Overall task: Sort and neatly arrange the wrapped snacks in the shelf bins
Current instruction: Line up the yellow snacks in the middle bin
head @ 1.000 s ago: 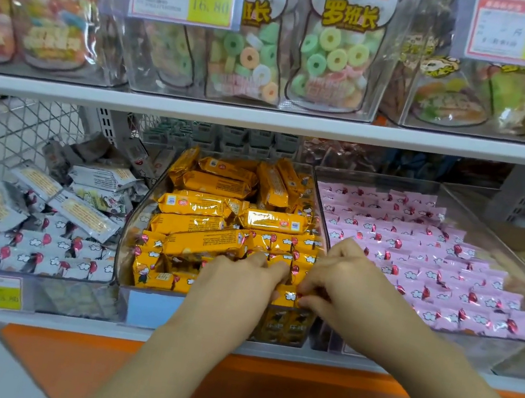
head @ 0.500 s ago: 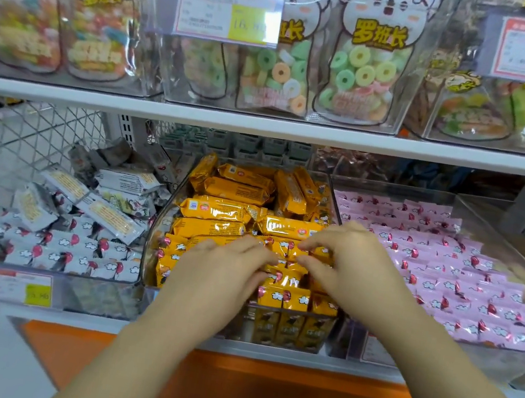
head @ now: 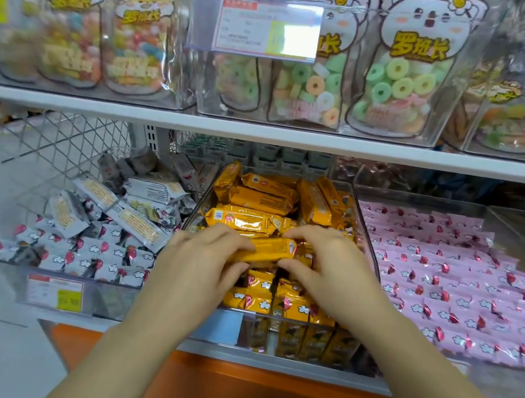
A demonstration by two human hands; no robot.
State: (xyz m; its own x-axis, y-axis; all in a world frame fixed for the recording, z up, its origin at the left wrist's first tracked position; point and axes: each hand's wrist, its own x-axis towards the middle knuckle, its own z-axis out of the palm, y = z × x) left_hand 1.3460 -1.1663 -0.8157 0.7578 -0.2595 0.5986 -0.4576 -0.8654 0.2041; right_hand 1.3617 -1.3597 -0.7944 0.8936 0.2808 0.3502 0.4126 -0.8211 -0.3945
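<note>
Left hand (head: pixel 206 259), frame centre: my fingers curl round the left end of one oblong bar (head: pixel 271 249) in glossy orange foil. Right hand (head: pixel 330 262): my fingers and thumb pinch its right end. Centre left, crinkled white packets (head: pixel 132 222) lie heaped. Beneath the tilted bar, the middle clear plastic bin (head: pixel 293 341) holds more orange snacks (head: pixel 250 221). Centre right, flat pink packets (head: pixel 465 285) lie in even rows.

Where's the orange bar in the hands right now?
Head view, centre: the orange bar is held between the left hand and right hand over the middle bin, pink snacks to its right.
</note>
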